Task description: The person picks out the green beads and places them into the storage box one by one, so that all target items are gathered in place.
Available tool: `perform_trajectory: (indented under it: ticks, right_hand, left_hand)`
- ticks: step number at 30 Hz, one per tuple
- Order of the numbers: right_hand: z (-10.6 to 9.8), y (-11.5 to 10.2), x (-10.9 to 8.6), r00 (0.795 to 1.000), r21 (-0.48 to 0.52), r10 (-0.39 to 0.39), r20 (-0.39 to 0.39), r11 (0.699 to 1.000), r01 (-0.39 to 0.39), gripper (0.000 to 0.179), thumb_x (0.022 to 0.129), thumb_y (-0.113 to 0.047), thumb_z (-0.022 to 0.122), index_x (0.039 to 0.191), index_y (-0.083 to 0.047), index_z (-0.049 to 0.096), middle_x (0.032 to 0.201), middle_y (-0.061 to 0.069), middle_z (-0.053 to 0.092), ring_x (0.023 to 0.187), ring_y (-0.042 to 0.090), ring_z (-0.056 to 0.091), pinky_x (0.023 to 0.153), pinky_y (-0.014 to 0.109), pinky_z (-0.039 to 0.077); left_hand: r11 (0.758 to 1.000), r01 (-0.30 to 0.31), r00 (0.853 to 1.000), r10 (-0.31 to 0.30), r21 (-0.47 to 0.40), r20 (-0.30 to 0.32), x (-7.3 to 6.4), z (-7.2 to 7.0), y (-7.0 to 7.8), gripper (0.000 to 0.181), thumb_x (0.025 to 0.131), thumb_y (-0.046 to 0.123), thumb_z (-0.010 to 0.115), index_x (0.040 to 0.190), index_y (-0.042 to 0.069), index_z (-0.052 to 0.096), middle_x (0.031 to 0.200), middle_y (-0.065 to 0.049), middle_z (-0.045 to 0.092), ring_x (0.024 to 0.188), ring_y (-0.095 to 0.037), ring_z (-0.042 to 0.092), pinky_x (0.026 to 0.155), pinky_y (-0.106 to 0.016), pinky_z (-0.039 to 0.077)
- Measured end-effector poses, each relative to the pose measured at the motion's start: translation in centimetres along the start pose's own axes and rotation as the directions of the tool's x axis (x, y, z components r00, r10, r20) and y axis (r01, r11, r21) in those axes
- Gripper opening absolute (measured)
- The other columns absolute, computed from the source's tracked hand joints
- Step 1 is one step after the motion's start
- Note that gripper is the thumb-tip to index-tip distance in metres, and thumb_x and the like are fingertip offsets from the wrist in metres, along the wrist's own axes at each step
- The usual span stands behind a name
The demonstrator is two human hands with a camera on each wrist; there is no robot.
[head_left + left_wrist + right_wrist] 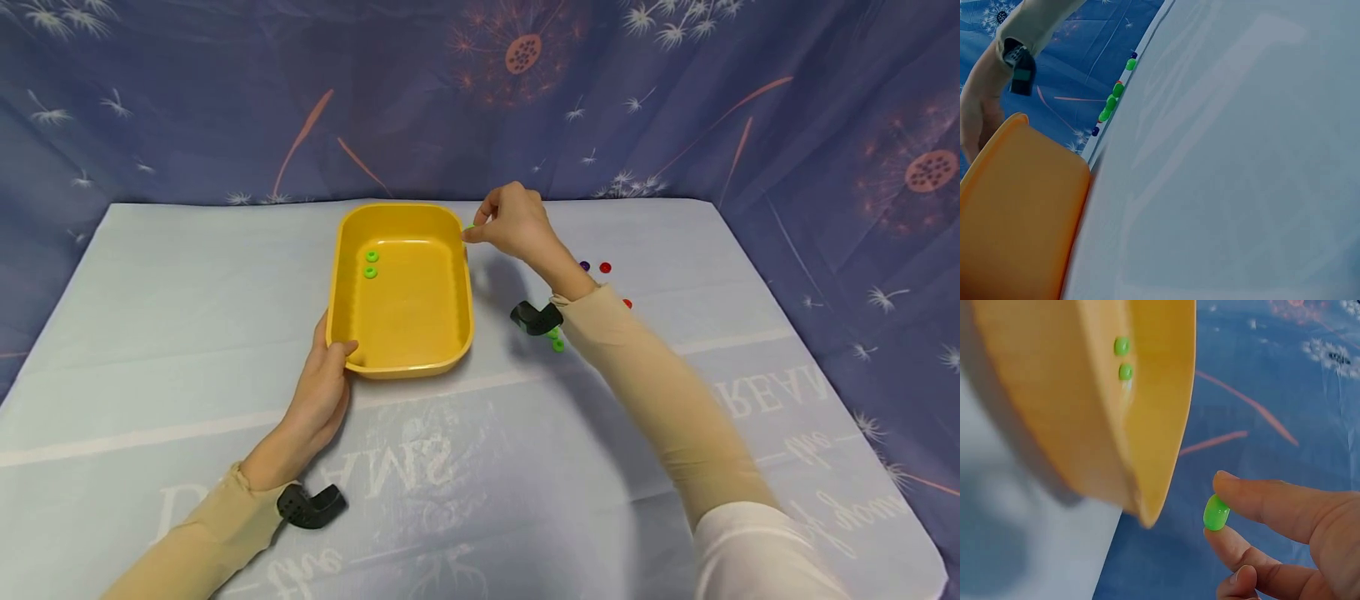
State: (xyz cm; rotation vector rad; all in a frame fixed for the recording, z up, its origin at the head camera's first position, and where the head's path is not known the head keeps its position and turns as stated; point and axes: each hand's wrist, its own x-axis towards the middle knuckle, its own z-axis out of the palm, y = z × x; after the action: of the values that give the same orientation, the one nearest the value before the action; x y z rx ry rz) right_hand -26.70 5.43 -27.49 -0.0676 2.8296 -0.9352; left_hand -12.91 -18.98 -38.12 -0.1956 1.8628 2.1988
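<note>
A yellow plastic basin (397, 308) sits on the table, its near left corner held by my left hand (321, 390) with the thumb over the rim. Two green beads (372, 257), ring-shaped with a hole in the middle, lie on its floor toward the left side. My right hand (517, 223) is raised beside the basin's far right rim. Between its thumb and index finger it pinches another green bead (1216, 514), just outside the rim. In the left wrist view the left hand itself does not show, only the basin's outer wall (1022, 206).
Right of the basin, partly behind the right forearm, lie loose beads: green beads (558, 345), a red bead (605, 267) and a dark purple bead (584, 266). A pale printed cloth (420, 500) covers the table. Blue patterned fabric (405, 100) hangs behind it.
</note>
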Motion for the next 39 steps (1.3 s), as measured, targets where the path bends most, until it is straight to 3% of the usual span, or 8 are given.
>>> perform_trajectory:
  ticks: [7, 12, 16, 22, 27, 34, 39]
  right_hand:
    - [2.1, -2.8, 0.6, 0.997, -0.003, -0.068, 0.036, 0.998, 0.068, 0.021, 0.079, -0.025, 0.083, 0.079, -0.008, 0.070, 0.070, 0.003, 0.058, 0.081, 0.019, 0.051, 0.064, 0.027, 0.043]
    - [3.8, -5.4, 1.3, 0.993, 0.002, -0.099, 0.066, 0.995, 0.099, 0.040, 0.080, -0.024, 0.083, 0.057, -0.010, 0.053, 0.052, -0.002, 0.040, 0.054, 0.013, 0.037, 0.051, 0.023, 0.030]
    - [5.5, -7.0, 2.0, 0.992, 0.016, -0.101, 0.079, 0.995, 0.100, 0.047, 0.080, -0.023, 0.083, 0.053, -0.011, 0.047, 0.050, -0.002, 0.038, 0.049, 0.012, 0.031, 0.047, 0.022, 0.026]
    - [8.2, -8.1, 3.1, 0.991, -0.021, -0.078, 0.104, 0.997, 0.081, 0.046, 0.081, -0.026, 0.082, 0.058, -0.012, 0.044, 0.055, -0.002, 0.037, 0.051, 0.011, 0.034, 0.047, 0.020, 0.028]
    - [9.9, -7.9, 3.9, 0.991, -0.099, -0.070, 0.114, 0.992, 0.082, 0.043, 0.085, -0.021, 0.075, 0.062, -0.012, 0.040, 0.058, -0.002, 0.032, 0.052, 0.011, 0.029, 0.049, 0.020, 0.027]
    - [11.3, -6.6, 4.3, 0.992, -0.162, -0.034, 0.122, 0.985, 0.053, 0.007, 0.093, -0.010, 0.060, 0.089, -0.008, 0.054, 0.077, 0.002, 0.042, 0.069, 0.015, 0.044, 0.059, 0.021, 0.036]
    - [11.9, -6.2, 4.6, 0.993, -0.165, -0.003, 0.117, 0.986, 0.023, 0.009, 0.093, -0.008, 0.058, 0.101, -0.007, 0.056, 0.085, 0.003, 0.047, 0.075, 0.018, 0.048, 0.062, 0.023, 0.039]
  left_hand:
    - [1.000, -0.015, 1.000, 0.015, -0.012, 0.000, 0.1, 0.0, -0.1, 0.071, 0.099, 0.008, 0.030, 0.160, 0.025, -0.002, 0.166, 0.007, -0.002, 0.149, -0.006, 0.004, 0.122, -0.030, 0.006]
    - [1.000, -0.007, 1.000, 0.007, -0.009, -0.007, 0.2, 0.0, -0.1, 0.071, 0.099, 0.008, 0.030, 0.160, 0.026, -0.002, 0.166, 0.007, -0.003, 0.149, -0.006, 0.004, 0.122, -0.031, 0.005]
    - [1.000, -0.002, 1.000, 0.002, -0.006, -0.009, 0.2, 0.1, -0.1, 0.071, 0.099, 0.008, 0.030, 0.160, 0.026, -0.001, 0.166, 0.007, -0.002, 0.149, -0.006, 0.005, 0.122, -0.031, 0.007]
    - [1.000, -0.011, 1.000, 0.011, -0.013, -0.005, 0.3, 0.0, -0.1, 0.070, 0.099, 0.007, 0.030, 0.160, 0.026, 0.000, 0.166, 0.007, 0.001, 0.149, -0.007, 0.009, 0.122, -0.031, 0.008]
    - [1.000, -0.016, 1.000, 0.016, -0.016, -0.003, 0.2, -0.1, -0.1, 0.070, 0.099, 0.007, 0.030, 0.160, 0.026, 0.000, 0.166, 0.008, 0.000, 0.149, -0.006, 0.008, 0.122, -0.031, 0.007]
    - [1.000, -0.007, 1.000, 0.007, -0.007, -0.010, 0.3, -0.1, -0.2, 0.071, 0.099, 0.008, 0.030, 0.160, 0.025, -0.001, 0.166, 0.008, -0.001, 0.149, -0.006, 0.007, 0.122, -0.031, 0.007]
    - [1.000, -0.011, 1.000, 0.011, -0.005, -0.009, 0.3, -0.1, -0.1, 0.071, 0.099, 0.007, 0.030, 0.160, 0.024, -0.001, 0.166, 0.007, 0.000, 0.149, -0.007, 0.007, 0.123, -0.031, 0.007]
